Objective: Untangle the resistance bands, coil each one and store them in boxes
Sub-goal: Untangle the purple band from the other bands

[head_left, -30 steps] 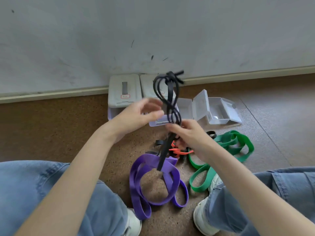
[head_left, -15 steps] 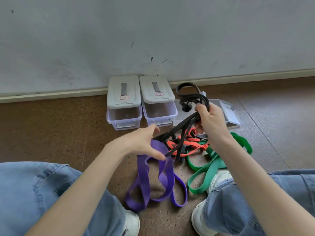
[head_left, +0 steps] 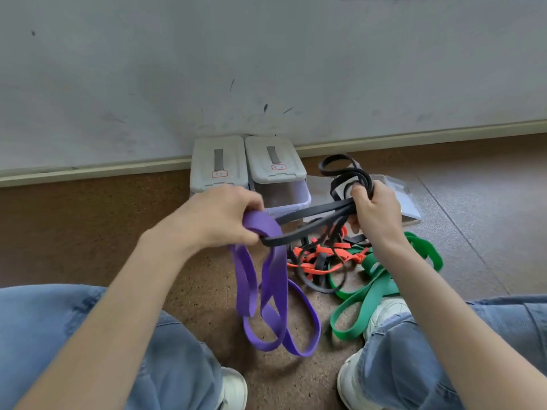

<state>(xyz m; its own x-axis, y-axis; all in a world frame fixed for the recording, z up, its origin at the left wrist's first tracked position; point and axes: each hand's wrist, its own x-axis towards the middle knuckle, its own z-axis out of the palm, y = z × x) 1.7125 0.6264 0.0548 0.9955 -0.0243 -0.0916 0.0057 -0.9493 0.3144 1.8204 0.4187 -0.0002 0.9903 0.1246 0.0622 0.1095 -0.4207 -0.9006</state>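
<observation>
My left hand [head_left: 220,217] grips the top of a wide purple band [head_left: 273,294], whose loops hang down to the floor. A thin black band [head_left: 313,213] runs taut from under the purple band across to my right hand [head_left: 374,214]. That hand grips a bunch of black loops that stick up above its fingers. Below the hands, an orange band [head_left: 319,260], more black band and a green band [head_left: 367,297] lie tangled on the floor.
Two closed grey-lidded boxes [head_left: 247,164] stand side by side against the wall. A clear open box [head_left: 407,196] lies behind my right hand, mostly hidden. My knees in jeans and white shoes [head_left: 381,313] flank the bands on the brown floor.
My left hand has closed on the purple band and lifted it. The right hand holds the black loops to the right, and the black band now stretches taut between the hands.
</observation>
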